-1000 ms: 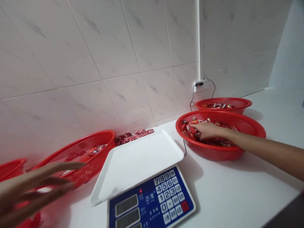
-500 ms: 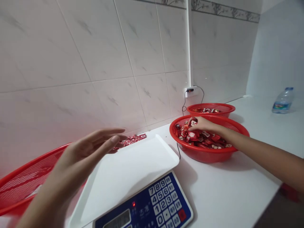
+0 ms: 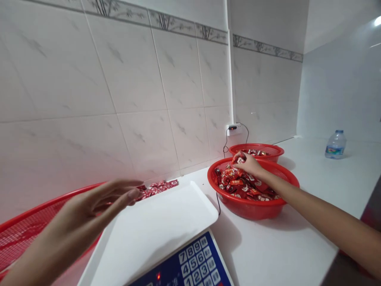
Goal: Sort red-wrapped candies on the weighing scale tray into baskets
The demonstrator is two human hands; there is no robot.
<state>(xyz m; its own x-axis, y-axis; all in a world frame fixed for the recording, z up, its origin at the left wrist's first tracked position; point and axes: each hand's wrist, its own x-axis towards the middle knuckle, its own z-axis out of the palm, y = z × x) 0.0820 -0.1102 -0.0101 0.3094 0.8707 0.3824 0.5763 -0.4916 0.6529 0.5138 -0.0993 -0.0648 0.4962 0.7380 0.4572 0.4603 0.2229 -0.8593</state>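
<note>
My right hand (image 3: 249, 165) is over the middle red basket (image 3: 253, 210), its fingers closed on a red-wrapped candy (image 3: 239, 159). Below it lies a heap of small red packets (image 3: 244, 184), some with white print. On the other side, my left hand (image 3: 104, 200) hovers with fingers stretched out and thumb apart, holding nothing. It is above the left edge of the white tray of a digital scale (image 3: 166, 222). Behind its fingertips, a row of red-and-white packets (image 3: 160, 187) lies along the wall.
A large red mesh basket (image 3: 32, 222) stands at the left, partly hidden by my left arm. Another red basket (image 3: 275, 150) with packets sits behind the middle one. A water bottle (image 3: 335, 145) stands far right. A socket (image 3: 233, 129) with cables is on the tiled wall.
The view has tilted up, so the scale's display has mostly left the frame. My right hand stays over the basket with a candy in its fingers; my left hand remains outstretched.
</note>
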